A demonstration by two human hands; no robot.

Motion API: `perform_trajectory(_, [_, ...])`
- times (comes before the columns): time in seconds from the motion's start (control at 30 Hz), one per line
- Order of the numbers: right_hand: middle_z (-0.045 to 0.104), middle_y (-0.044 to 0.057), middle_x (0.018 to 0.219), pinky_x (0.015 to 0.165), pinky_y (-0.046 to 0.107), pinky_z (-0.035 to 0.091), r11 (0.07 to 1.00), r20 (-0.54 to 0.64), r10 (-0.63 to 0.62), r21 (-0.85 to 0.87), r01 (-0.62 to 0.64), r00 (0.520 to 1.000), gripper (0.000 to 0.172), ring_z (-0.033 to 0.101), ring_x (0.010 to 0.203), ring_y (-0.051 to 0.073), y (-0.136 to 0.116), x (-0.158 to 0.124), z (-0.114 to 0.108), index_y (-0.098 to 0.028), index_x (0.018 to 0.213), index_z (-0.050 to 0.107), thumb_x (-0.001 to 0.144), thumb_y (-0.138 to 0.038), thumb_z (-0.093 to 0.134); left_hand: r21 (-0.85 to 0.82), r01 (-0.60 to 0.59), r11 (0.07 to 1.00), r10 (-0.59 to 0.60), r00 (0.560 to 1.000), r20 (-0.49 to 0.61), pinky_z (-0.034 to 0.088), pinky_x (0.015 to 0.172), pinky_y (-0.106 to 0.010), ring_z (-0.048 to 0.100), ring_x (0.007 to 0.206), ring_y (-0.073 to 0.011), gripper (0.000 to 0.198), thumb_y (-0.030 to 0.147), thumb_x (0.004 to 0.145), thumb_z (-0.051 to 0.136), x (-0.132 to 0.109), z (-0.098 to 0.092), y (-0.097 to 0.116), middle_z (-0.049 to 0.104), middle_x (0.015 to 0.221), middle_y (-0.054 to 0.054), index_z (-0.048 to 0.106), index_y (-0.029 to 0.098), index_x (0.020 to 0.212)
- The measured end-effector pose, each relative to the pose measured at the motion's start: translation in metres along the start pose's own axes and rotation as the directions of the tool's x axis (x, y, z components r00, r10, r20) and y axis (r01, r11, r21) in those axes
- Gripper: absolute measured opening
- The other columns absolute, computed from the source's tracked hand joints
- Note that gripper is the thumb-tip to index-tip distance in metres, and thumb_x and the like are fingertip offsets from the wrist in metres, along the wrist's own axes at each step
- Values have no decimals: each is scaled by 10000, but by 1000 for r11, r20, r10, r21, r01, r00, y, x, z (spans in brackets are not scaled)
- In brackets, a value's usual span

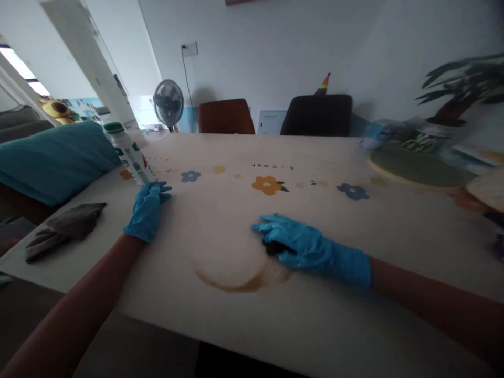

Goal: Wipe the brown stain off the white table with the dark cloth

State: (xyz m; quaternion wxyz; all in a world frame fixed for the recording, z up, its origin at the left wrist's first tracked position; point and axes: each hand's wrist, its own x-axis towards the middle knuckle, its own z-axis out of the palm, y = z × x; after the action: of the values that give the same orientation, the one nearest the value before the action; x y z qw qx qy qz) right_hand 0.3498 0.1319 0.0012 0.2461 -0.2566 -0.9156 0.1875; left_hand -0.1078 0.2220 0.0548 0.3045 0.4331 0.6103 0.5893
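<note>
Both my hands wear blue gloves. My left hand rests on the table by the base of a white bottle with a green cap; its fingers point toward the bottle, loosely spread. My right hand presses down flat on the cream flower-print tablecloth, with a small dark thing under the palm that I cannot make out. It lies at the right edge of a brown ring-shaped stain.
A grey cloth lies at the table's left edge. A round green mat, packages and a potted plant stand at the far right. Two chairs and a fan stand behind the table. A teal cushion sits left.
</note>
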Motion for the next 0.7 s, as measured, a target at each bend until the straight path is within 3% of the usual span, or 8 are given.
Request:
perform_trajectory(0.07, [760,136,1722,1438,760,439,979,-101,176,-89,-186,979,326,630,1697,418,24,-6,-21,-289,1372,850,1064,-297,741,25,-16,1000,16,1000,11,652,988,-378,755,947,-220,252,293,1045,575,0,-2,-4,845,1272,-149,745,165,1179])
perform_trajectory(0.13, [812,148,1624,1404,755,499,918,-209,335,-147,-368,919,312,705,1607,430,45,0,-41,-281,1327,874,1070,-299,698,58,-39,998,37,999,30,663,1037,-413,770,985,-238,302,348,1028,579,1,-4,-9,851,1284,-141,754,176,1204])
perform_trajectory(0.27, [823,152,1599,1375,630,566,695,-310,611,-231,-681,728,418,783,1482,394,79,40,-70,-252,1452,860,1129,-327,607,106,-76,991,71,996,46,673,1085,-484,792,1057,-284,425,473,955,581,3,-7,-16,847,1333,-142,748,202,1238])
perform_trajectory(0.33, [780,164,1679,1375,554,564,575,-306,709,-272,-772,636,475,763,1520,379,94,66,-79,-220,1542,824,1152,-329,575,137,-76,988,69,996,57,671,1102,-524,794,1087,-312,496,547,914,588,3,-8,-16,844,1357,-148,747,216,1247])
perform_trajectory(0.4, [728,186,1751,1387,507,541,510,-298,753,-298,-807,586,535,717,1593,375,110,91,-85,-183,1635,771,1165,-325,557,158,-75,985,65,996,68,660,1135,-566,792,1109,-337,559,619,883,601,2,-9,-15,842,1376,-152,753,229,1253])
perform_trajectory(0.57, [664,271,1800,1370,506,539,478,-268,781,-325,-816,564,648,693,1630,404,141,145,-89,-94,1773,646,1201,-384,556,163,-86,983,75,994,76,665,1144,-588,797,1153,-361,609,698,867,630,-2,-8,-13,836,1432,-146,759,252,1261])
perform_trajectory(0.7, [593,233,1879,1422,486,477,529,-205,762,-350,-773,614,698,614,1716,388,143,180,-80,-150,1826,617,1231,-514,625,181,-85,980,71,994,86,656,1156,-608,789,1150,-362,618,704,889,614,-4,-8,-12,836,1432,-151,753,247,1280])
